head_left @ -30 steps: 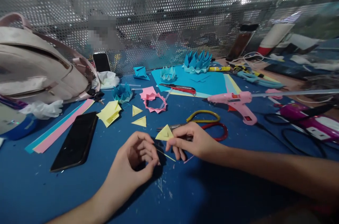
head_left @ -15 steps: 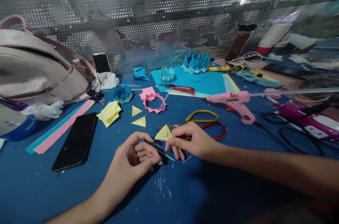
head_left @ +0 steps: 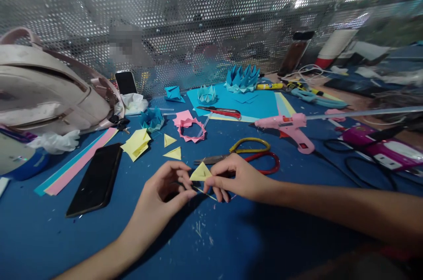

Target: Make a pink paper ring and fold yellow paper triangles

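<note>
At the far left edge of the blue tabletop [head_left: 99, 244] sits a pale bag [head_left: 49, 90], with crumpled white tissue [head_left: 54, 142] below it and pink and blue paper strips [head_left: 77, 161] running toward a black phone [head_left: 95, 180] lying face up. Just right of the strips lies a stack of yellow paper squares [head_left: 136, 143], then two loose yellow triangles [head_left: 172, 147], with a pink paper ring [head_left: 191, 129] behind them. Near the middle of the front edge, my left hand [head_left: 165, 192] curls loosely, fingertips drawn together and nearly meeting the yellow folded triangle [head_left: 200, 173]; I cannot tell whether they touch it or grip anything. My right hand [head_left: 239, 178] pinches that triangle between thumb and forefinger, holding it just above the tabletop, a thin yellow sliver [head_left: 205, 193] lying beneath it. Directly behind my right hand rest scissors with yellow and red handles [head_left: 251, 156]. Toward the back edge, blue folded paper crowns [head_left: 241, 78] stand on a blue sheet [head_left: 257, 103] with a red craft knife [head_left: 221, 111]. Farther right, a pink glue gun [head_left: 291, 126] lies on its side, and a purple device [head_left: 383, 147] with black cable sits near the right edge.
</note>
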`<action>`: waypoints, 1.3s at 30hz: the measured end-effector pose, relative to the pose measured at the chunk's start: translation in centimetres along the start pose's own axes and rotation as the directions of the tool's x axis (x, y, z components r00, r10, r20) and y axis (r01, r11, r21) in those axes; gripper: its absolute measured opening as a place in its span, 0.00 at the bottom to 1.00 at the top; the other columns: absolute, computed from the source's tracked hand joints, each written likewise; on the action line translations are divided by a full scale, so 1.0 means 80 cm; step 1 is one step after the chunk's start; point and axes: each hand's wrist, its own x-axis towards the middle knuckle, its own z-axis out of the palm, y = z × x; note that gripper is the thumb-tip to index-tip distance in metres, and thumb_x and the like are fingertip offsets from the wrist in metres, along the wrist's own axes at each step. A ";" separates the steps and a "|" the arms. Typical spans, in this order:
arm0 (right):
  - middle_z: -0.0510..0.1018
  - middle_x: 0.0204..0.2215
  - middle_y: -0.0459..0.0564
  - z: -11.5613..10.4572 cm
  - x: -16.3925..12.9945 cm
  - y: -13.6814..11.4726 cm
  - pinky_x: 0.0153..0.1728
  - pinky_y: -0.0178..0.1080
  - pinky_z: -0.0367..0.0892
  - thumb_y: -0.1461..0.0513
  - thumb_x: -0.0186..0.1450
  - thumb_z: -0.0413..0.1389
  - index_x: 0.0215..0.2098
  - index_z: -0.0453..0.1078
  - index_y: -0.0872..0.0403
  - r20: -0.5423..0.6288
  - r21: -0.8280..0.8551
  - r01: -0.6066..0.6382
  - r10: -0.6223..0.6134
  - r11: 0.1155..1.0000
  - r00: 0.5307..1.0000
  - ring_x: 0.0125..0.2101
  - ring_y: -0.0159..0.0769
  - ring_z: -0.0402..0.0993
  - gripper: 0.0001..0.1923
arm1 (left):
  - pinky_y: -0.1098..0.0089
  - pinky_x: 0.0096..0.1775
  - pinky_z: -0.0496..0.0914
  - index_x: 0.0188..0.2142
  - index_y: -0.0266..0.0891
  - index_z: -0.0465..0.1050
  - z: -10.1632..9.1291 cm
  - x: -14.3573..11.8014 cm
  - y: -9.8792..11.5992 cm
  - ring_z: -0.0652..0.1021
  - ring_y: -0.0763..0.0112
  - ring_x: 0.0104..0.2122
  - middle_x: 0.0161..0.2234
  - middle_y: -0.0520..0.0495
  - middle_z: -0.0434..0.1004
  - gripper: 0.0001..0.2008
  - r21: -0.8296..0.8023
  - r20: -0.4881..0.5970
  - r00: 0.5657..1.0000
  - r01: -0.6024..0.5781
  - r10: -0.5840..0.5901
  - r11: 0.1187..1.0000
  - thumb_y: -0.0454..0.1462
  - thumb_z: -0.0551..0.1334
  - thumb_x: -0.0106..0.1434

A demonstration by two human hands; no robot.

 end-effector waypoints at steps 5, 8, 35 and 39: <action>0.76 0.17 0.47 0.002 0.000 -0.001 0.19 0.27 0.64 0.52 0.64 0.61 0.25 0.76 0.59 0.052 -0.078 0.002 0.002 0.997 0.999 0.16 0.26 0.69 0.18 | 0.73 0.28 0.58 0.31 0.37 0.71 0.001 0.010 0.007 0.67 0.73 0.26 0.26 0.52 0.71 0.16 0.369 0.141 0.988 -0.105 0.056 0.923 0.47 0.61 0.67; 0.77 0.18 0.47 0.002 -0.002 -0.003 0.21 0.28 0.65 0.53 0.64 0.60 0.27 0.78 0.59 0.114 -0.147 0.019 -0.003 0.989 0.993 0.18 0.28 0.70 0.18 | 0.73 0.27 0.57 0.26 0.37 0.72 0.008 0.014 0.009 0.66 0.74 0.24 0.23 0.53 0.70 0.21 0.402 0.173 0.981 -0.147 0.083 0.904 0.48 0.57 0.69; 0.68 0.19 0.41 -0.003 -0.004 -0.014 0.23 0.29 0.55 0.61 0.65 0.56 0.24 0.68 0.57 0.146 -0.246 0.257 -0.226 0.935 0.963 0.21 0.25 0.61 0.12 | 0.74 0.25 0.54 0.19 0.39 0.60 0.017 0.013 0.006 0.60 0.76 0.20 0.19 0.56 0.59 0.24 0.465 0.068 0.964 -0.259 0.258 0.847 0.44 0.52 0.71; 0.68 0.19 0.41 -0.001 -0.005 -0.013 0.25 0.30 0.59 0.55 0.70 0.54 0.31 0.72 0.57 0.136 -0.142 0.220 -0.201 0.965 0.970 0.22 0.27 0.65 0.16 | 0.73 0.25 0.55 0.19 0.39 0.59 -0.003 0.024 0.012 0.61 0.75 0.20 0.18 0.55 0.59 0.24 0.552 0.041 0.965 -0.237 0.258 0.799 0.45 0.50 0.71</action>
